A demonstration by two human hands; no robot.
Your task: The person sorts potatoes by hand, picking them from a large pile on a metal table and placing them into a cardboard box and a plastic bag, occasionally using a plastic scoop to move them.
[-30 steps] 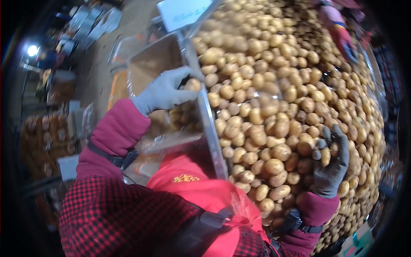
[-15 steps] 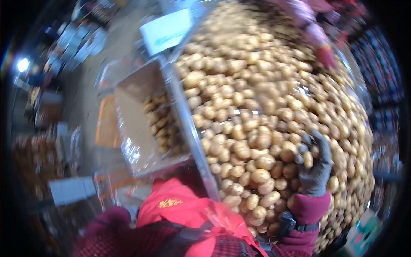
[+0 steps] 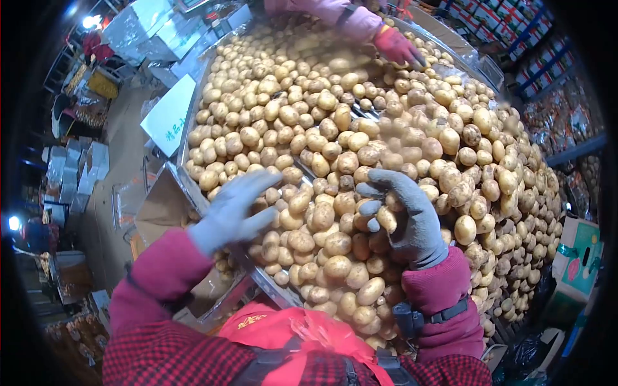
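A big heap of potatoes (image 3: pixel 338 246) fills the metal-edged table (image 3: pixel 270 287) before me. My right hand (image 3: pixel 412 219), in a grey glove, is curled over the middle of the heap with a small potato (image 3: pixel 387 220) between its fingers and palm. At the table's left edge my left hand (image 3: pixel 233 212), gloved the same way, is held over the potatoes with its fingers stretched out and nothing in them. Below that hand, partly hidden by my sleeve, stands a cardboard box (image 3: pixel 161 209) lined with clear plastic.
Across the heap a co-worker's red-gloved hand (image 3: pixel 397 46) reaches onto the potatoes. A white box flap with writing (image 3: pixel 168 116) stands at the table's left side. To the right is a green carton (image 3: pixel 576 257); stacked white boxes (image 3: pixel 145 29) stand at the back left.
My view has swung left to right across the heap. My left hand has come into view over the table's left edge; my right hand still holds a small potato.
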